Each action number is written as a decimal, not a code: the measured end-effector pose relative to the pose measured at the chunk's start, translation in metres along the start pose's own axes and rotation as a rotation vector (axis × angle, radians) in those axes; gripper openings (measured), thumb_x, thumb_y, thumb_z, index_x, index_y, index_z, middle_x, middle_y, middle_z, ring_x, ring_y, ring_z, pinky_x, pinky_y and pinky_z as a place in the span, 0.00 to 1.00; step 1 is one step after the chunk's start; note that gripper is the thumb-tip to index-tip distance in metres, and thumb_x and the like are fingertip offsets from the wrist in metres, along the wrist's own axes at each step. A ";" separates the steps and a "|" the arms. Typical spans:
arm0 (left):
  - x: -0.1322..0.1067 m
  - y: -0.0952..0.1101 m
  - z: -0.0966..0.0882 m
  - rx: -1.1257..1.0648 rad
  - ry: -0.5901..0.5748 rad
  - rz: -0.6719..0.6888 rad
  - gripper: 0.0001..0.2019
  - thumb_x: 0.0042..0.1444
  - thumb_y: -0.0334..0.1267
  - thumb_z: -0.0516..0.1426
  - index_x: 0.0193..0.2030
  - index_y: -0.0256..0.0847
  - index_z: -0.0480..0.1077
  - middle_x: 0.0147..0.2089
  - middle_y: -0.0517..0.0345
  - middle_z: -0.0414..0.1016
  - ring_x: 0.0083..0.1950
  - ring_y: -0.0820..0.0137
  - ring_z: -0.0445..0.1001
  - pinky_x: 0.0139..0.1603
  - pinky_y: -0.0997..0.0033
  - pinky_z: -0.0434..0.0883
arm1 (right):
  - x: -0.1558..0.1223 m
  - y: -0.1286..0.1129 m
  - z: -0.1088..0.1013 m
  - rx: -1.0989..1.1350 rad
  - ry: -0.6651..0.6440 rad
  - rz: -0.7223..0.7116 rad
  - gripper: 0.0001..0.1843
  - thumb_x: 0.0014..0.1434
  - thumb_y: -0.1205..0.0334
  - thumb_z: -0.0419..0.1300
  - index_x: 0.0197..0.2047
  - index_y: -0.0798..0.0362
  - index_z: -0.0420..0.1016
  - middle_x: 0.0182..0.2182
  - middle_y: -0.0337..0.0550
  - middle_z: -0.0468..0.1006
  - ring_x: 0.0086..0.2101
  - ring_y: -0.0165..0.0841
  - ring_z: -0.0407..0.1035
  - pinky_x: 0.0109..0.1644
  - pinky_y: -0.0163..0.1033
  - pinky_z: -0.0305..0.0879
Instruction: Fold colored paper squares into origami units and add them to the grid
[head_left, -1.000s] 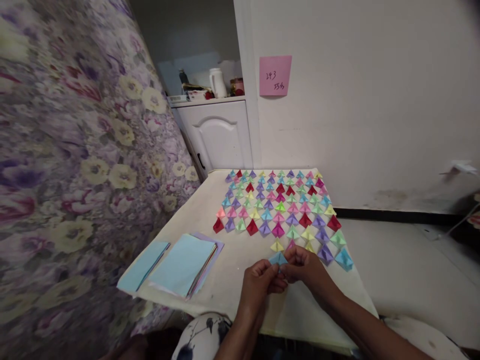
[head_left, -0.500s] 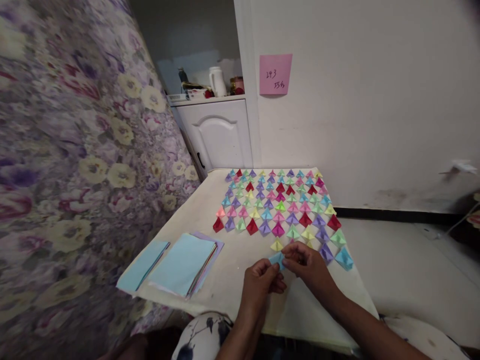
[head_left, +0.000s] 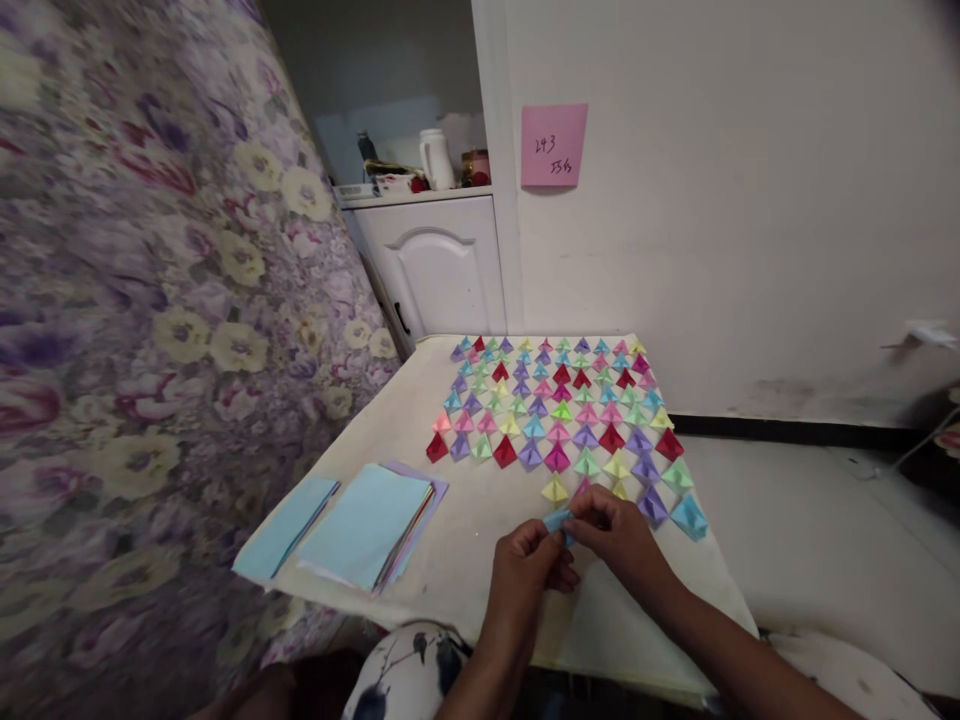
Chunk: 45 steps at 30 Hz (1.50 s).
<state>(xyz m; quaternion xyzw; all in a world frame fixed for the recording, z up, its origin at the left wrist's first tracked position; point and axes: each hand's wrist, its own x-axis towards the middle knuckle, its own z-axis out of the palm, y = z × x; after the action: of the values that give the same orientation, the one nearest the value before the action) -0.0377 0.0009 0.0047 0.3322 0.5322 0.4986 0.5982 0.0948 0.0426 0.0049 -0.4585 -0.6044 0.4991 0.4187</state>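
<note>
A small folded piece of light blue paper is pinched between my two hands above the table's near part. My left hand grips its lower left side with thumb and fingers. On its right side, my right hand presses it between thumb and fingertips, which cover part of the folds. Just beyond my hands stand rows of small folded paper pieces in red, purple, green, yellow, pink and blue. A yellow folded piece is the closest to the blue paper.
On the table's left lie a stack of coloured paper sheets and a narrower blue stack. A floral curtain hangs at the left. Behind are a white cabinet and a wall with a pink note.
The blue paper has turned slightly and shows a narrower shape between my fingers. Both hands have shifted a little to the right, still pinching it.
</note>
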 end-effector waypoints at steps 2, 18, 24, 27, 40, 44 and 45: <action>0.000 0.000 0.000 -0.010 -0.005 -0.001 0.11 0.45 0.41 0.61 0.24 0.35 0.68 0.19 0.60 0.71 0.17 0.75 0.69 0.19 0.78 0.65 | -0.001 -0.001 0.000 -0.033 0.003 -0.022 0.06 0.47 0.61 0.63 0.24 0.53 0.71 0.21 0.35 0.64 0.23 0.28 0.58 0.26 0.33 0.55; -0.001 -0.002 -0.002 -0.172 -0.081 0.004 0.14 0.50 0.45 0.58 0.28 0.33 0.70 0.22 0.56 0.74 0.19 0.72 0.71 0.20 0.76 0.66 | -0.001 0.002 0.002 0.094 -0.041 0.029 0.08 0.47 0.59 0.63 0.25 0.53 0.69 0.20 0.34 0.65 0.21 0.27 0.62 0.23 0.32 0.61; -0.004 0.002 -0.002 -0.141 -0.070 0.019 0.16 0.50 0.47 0.57 0.27 0.32 0.71 0.22 0.54 0.73 0.19 0.72 0.72 0.21 0.75 0.66 | -0.001 0.001 0.001 0.030 -0.031 -0.028 0.07 0.48 0.61 0.62 0.25 0.53 0.69 0.23 0.35 0.65 0.22 0.27 0.62 0.24 0.32 0.60; -0.004 0.002 -0.002 -0.109 -0.061 0.016 0.16 0.49 0.48 0.58 0.27 0.33 0.71 0.22 0.54 0.73 0.19 0.71 0.72 0.21 0.75 0.66 | -0.003 -0.003 0.000 -0.042 -0.009 -0.084 0.06 0.49 0.62 0.62 0.24 0.53 0.69 0.24 0.36 0.65 0.23 0.27 0.61 0.25 0.33 0.58; -0.005 0.006 -0.004 -0.173 -0.040 -0.069 0.13 0.48 0.43 0.57 0.27 0.33 0.70 0.23 0.53 0.74 0.21 0.72 0.72 0.24 0.75 0.67 | -0.015 0.000 0.001 -0.569 -0.070 -0.543 0.11 0.60 0.69 0.49 0.32 0.51 0.72 0.30 0.41 0.68 0.28 0.28 0.64 0.32 0.32 0.60; -0.004 0.008 -0.006 -0.214 -0.021 -0.075 0.12 0.45 0.43 0.59 0.26 0.33 0.70 0.24 0.54 0.75 0.21 0.72 0.73 0.24 0.74 0.68 | -0.016 0.001 0.004 -0.654 -0.072 -0.586 0.12 0.60 0.68 0.49 0.36 0.50 0.74 0.31 0.42 0.71 0.29 0.29 0.65 0.33 0.33 0.62; -0.003 0.008 -0.007 -0.225 -0.016 -0.075 0.11 0.45 0.42 0.59 0.26 0.33 0.70 0.24 0.54 0.75 0.21 0.72 0.73 0.24 0.74 0.68 | -0.016 0.001 0.005 -0.662 -0.070 -0.587 0.13 0.61 0.67 0.49 0.37 0.49 0.74 0.31 0.43 0.72 0.30 0.30 0.66 0.34 0.33 0.62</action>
<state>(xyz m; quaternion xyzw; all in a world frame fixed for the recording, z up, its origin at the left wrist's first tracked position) -0.0462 -0.0011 0.0113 0.2468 0.4798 0.5300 0.6542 0.0936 0.0256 0.0019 -0.3597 -0.8500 0.1539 0.3528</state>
